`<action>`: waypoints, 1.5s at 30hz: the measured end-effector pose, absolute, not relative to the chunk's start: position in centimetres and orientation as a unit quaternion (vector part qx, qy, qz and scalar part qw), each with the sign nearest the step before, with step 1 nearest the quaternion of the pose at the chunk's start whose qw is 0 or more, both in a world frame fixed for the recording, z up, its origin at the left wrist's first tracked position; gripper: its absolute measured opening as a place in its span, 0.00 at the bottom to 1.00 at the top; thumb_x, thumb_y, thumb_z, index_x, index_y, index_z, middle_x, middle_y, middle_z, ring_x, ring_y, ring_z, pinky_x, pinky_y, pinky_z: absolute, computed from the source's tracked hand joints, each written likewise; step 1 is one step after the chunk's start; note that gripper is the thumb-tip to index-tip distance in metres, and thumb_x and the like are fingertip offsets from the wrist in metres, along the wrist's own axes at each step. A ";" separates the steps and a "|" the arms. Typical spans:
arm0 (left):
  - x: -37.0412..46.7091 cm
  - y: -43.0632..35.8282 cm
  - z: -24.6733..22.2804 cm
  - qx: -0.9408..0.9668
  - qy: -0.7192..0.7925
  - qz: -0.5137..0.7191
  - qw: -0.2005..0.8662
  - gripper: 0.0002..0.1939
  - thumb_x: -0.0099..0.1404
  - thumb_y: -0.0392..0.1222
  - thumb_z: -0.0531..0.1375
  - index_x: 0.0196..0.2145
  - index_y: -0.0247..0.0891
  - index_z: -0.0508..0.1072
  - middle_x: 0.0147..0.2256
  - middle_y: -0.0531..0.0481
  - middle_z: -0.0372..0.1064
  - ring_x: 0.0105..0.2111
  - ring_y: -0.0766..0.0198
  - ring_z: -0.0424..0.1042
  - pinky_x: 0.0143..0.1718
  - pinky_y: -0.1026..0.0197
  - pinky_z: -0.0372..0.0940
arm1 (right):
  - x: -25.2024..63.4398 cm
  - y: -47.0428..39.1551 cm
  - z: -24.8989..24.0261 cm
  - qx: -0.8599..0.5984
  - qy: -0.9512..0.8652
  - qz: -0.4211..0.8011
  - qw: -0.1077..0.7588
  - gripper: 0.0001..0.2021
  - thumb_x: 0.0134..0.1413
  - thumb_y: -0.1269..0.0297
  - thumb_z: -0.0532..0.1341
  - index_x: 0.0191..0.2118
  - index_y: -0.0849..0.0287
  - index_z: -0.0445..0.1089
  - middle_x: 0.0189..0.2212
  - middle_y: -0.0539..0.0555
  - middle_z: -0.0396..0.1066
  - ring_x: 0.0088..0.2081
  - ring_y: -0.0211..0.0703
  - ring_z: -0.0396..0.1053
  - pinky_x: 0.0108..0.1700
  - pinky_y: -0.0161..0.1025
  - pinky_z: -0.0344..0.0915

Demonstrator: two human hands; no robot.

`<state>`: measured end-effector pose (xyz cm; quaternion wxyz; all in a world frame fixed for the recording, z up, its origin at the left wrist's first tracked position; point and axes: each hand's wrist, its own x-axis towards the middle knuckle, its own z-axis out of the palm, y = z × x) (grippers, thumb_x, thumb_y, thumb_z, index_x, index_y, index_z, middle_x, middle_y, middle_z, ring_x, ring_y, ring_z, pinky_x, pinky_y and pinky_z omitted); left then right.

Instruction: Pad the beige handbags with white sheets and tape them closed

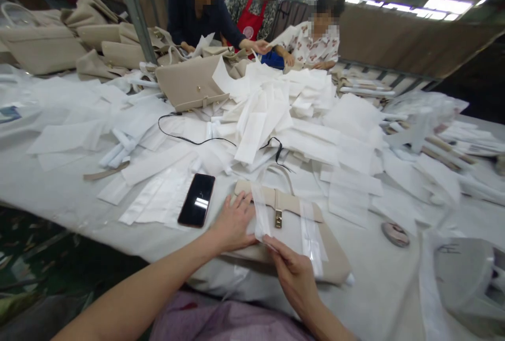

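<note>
A beige handbag [288, 236] with a gold clasp [278, 219] lies flat at the table's front edge. One white paper strip [259, 207] wraps over its left part, and another strip [310, 230] crosses its right part. My left hand [236, 222] rests on the bag's left end with its fingers spread, beside the left strip. Near the lower end of that strip, my right hand [290, 262] pinches its edge between thumb and fingers, low on the bag's front.
A phone [196, 200] lies left of the bag. White paper sheets [252, 136] are heaped beyond it, with more beige bags [189, 86] behind. A round object [395, 234] and a grey tape dispenser [465, 272] are on the right. Several people stand across the table.
</note>
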<state>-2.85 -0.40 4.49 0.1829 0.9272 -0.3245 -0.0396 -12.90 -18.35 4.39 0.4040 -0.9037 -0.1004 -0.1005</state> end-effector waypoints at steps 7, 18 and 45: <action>-4.3 1.5 6.7 0.863 -0.455 -0.006 0.221 0.41 0.60 0.58 0.57 0.63 0.34 0.49 0.67 0.32 0.33 0.67 0.48 0.32 0.62 0.38 0.39 | -14.1 -17.7 2.4 -0.882 -0.126 -0.153 0.428 0.15 0.61 0.68 0.53 0.49 0.48 0.71 0.43 0.50 0.75 0.49 0.50 0.70 0.56 0.57 0.64; -5.6 1.7 3.9 0.808 -0.586 -0.001 0.066 0.31 0.69 0.52 0.48 0.62 0.27 0.52 0.63 0.32 0.49 0.65 0.50 0.45 0.64 0.44 0.37 | -15.3 -17.2 2.1 -0.902 -0.285 -0.166 0.280 0.21 0.58 0.74 0.51 0.55 0.52 0.66 0.48 0.58 0.71 0.52 0.53 0.68 0.56 0.66 0.59; -4.9 2.0 1.0 0.827 -0.553 0.011 0.106 0.33 0.66 0.48 0.51 0.64 0.31 0.49 0.63 0.35 0.49 0.64 0.48 0.48 0.63 0.45 0.42 | 8.7 -19.5 4.0 -0.950 -0.303 0.074 0.015 0.14 0.66 0.67 0.45 0.39 0.60 0.68 0.36 0.60 0.73 0.42 0.50 0.69 0.54 0.57 0.54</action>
